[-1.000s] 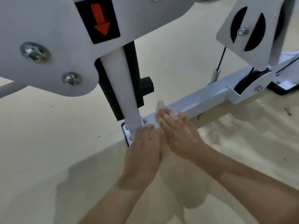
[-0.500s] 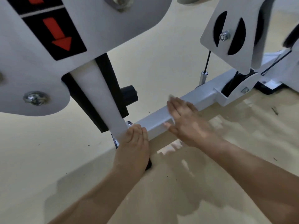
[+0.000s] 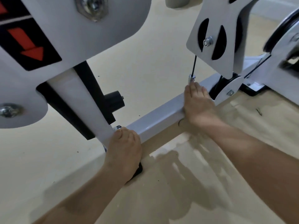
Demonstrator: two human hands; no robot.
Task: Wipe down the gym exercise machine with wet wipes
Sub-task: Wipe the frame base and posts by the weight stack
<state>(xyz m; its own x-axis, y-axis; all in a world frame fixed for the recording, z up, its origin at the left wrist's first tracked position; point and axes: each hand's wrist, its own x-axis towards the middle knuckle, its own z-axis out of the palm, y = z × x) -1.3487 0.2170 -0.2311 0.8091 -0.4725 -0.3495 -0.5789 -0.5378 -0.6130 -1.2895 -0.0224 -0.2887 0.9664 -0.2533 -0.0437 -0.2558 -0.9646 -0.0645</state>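
Machine base bar (image 3: pixel 155 118) diagonal, lower-left to upper-right

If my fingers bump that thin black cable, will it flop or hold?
It would probably flex slightly and spring back: the cable runs straight, seemingly taut, from the pulley plate to its metal fitting. Unlikely to swing free, since both ends look anchored.

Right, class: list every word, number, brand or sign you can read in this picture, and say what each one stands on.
Words, numbers, brands: none can be read.
Sign without text: a red arrow pointing downward, on a black label on the white machine plate.
Red mark above it, at the picture's edge: cut off, unreadable.
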